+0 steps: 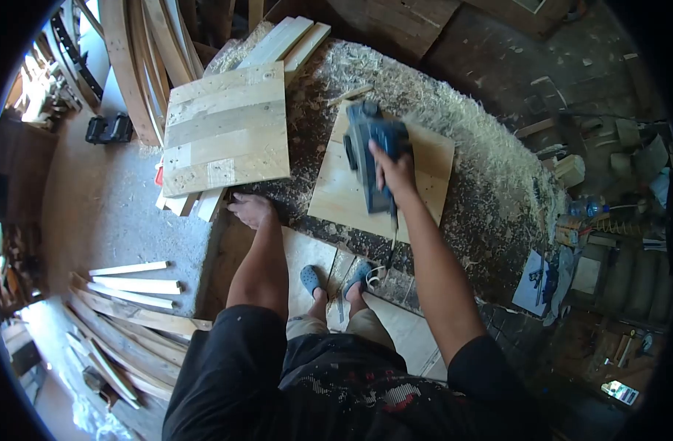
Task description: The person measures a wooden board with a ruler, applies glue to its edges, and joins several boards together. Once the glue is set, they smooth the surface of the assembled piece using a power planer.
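My right hand (395, 175) is closed round the handle of a dark blue-green electric planer (366, 158). The planer rests on a pale wooden panel (336, 195) that lies flat on the workbench, and it covers the panel's middle. Shavings blur in the air just right of the tool. Near the bench's front edge, my left hand (252, 211) leans with its fingers spread and holds nothing. Just beyond that hand, a second panel of joined boards (226, 132) lies on several wooden strips (210, 203).
Wood shavings (454, 103) cover much of the dark bench. Long curved boards (141, 66) lean at the upper left. White strips (134, 285) lie on a grey surface at left. A cord hangs from the planer near my feet. A plastic bottle (590, 209) lies at right.
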`<action>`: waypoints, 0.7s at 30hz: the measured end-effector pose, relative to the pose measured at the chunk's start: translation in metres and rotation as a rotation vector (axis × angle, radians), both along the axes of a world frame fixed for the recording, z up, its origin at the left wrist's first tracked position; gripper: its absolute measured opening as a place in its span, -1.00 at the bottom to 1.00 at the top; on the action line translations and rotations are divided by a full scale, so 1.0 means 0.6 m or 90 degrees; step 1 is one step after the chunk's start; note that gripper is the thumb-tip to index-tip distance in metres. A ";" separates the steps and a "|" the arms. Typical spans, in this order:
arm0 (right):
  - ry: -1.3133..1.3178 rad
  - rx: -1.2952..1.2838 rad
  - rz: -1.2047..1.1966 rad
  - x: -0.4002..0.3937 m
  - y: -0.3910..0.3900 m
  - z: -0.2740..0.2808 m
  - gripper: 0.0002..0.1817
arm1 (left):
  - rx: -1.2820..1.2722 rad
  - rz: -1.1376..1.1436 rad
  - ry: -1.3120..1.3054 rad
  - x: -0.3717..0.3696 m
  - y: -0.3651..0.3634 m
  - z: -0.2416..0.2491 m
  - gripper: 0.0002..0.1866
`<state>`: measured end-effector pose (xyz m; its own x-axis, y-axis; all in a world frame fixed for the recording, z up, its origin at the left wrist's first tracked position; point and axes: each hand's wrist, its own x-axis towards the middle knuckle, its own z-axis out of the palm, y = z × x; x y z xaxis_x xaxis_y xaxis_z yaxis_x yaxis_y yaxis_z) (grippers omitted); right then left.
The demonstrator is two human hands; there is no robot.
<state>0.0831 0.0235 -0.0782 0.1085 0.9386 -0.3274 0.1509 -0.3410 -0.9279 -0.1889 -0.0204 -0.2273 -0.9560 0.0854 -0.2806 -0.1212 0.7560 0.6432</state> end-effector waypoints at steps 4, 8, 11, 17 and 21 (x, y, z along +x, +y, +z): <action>0.011 -0.013 -0.032 -0.022 -0.039 0.009 -0.52 | -0.033 0.010 -0.034 -0.002 0.004 0.000 -0.40; 0.022 -0.015 -0.096 -0.040 -0.278 0.022 -0.78 | -0.047 0.011 -0.060 0.003 0.006 0.030 -0.37; 0.014 -0.008 -0.107 -0.049 -0.336 0.013 -0.78 | -0.074 0.017 -0.084 0.004 0.011 0.050 -0.35; -0.019 -0.031 -0.065 -0.074 -0.025 0.005 -0.59 | -0.039 0.022 -0.046 -0.002 0.009 0.008 -0.37; -0.013 -0.002 -0.010 -0.053 0.077 -0.003 -0.52 | -0.041 0.008 -0.043 -0.002 0.004 0.005 -0.35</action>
<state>0.0511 0.0695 -0.0801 0.1302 0.9357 -0.3278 0.1640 -0.3464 -0.9237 -0.1900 -0.0177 -0.2240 -0.9359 0.0530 -0.3484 -0.1725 0.7933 0.5840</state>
